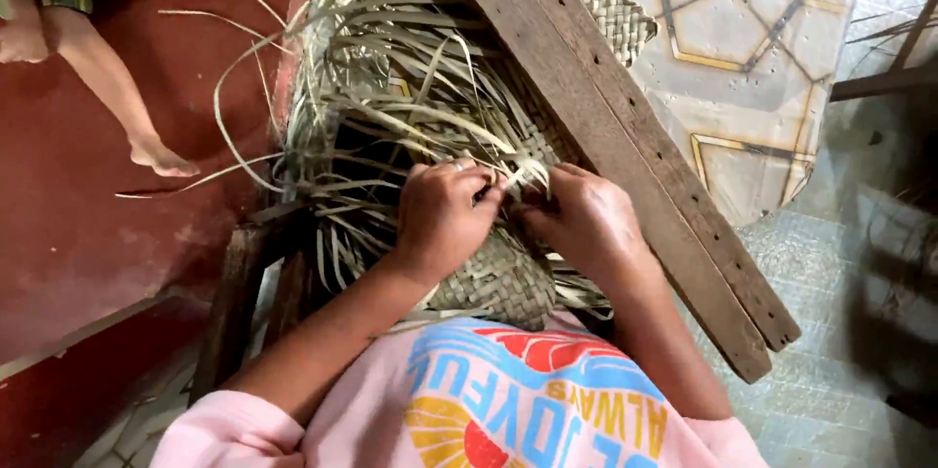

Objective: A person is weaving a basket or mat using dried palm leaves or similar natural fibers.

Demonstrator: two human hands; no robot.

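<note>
Both hands, left hand (445,214) and right hand (586,219), pinch leaf strips (513,175) on the half-woven mat (498,277) at the lap. A slipped pinch could loosen the weave; dry strips may crack.

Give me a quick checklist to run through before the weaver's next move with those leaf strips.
1. Left hand on the work: ok, its fingers pinch the leaf strips at the edge of the woven mat.
2. Right hand on the work: ok, it meets the left at the same spot.
3. Which strip each hand holds: cannot tell, the fingers hide it.
4. Loose strips within reach: ok, many fan out above the hands.
5. Wooden plank: ok, it lies diagonally across the mat beside the right hand.
6. Bystander's bare foot: ok, apart from the weave on the red floor.
</note>
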